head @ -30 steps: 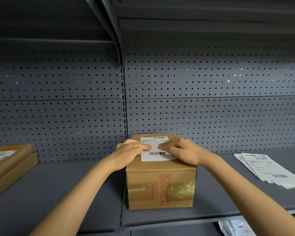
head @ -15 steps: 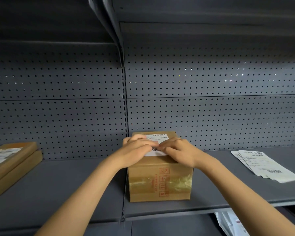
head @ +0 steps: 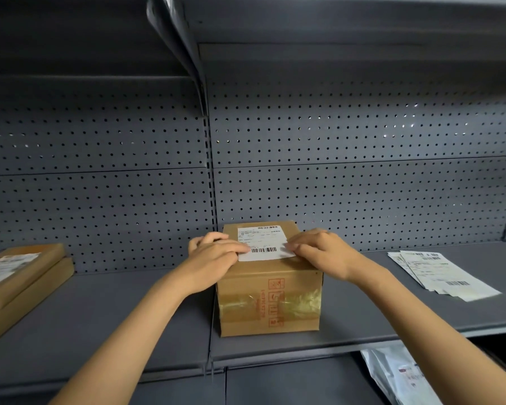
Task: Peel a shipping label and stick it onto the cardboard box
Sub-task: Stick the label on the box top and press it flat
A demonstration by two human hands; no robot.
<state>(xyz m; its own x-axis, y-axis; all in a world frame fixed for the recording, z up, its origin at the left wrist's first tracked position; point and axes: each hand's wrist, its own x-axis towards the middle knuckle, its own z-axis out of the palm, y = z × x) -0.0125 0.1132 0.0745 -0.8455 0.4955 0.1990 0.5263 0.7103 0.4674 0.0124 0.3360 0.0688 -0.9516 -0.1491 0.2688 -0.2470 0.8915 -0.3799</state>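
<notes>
Pressing flat, both hands open: left hand (head: 214, 255) and right hand (head: 323, 251) spread fingers on opposite edges of the white shipping label (head: 263, 243) lying between them atop the cardboard box (head: 270, 299), apparently to seat its adhesive.

Label (head: 263, 242) text too small; flat boxes (head: 18, 276) cut off at L edge.

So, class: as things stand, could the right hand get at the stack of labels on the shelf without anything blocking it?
Probably yes. The right hand rests on the label atop the box, and the stack of labels lies to its right on the same shelf, with only bare shelf between them.
</notes>
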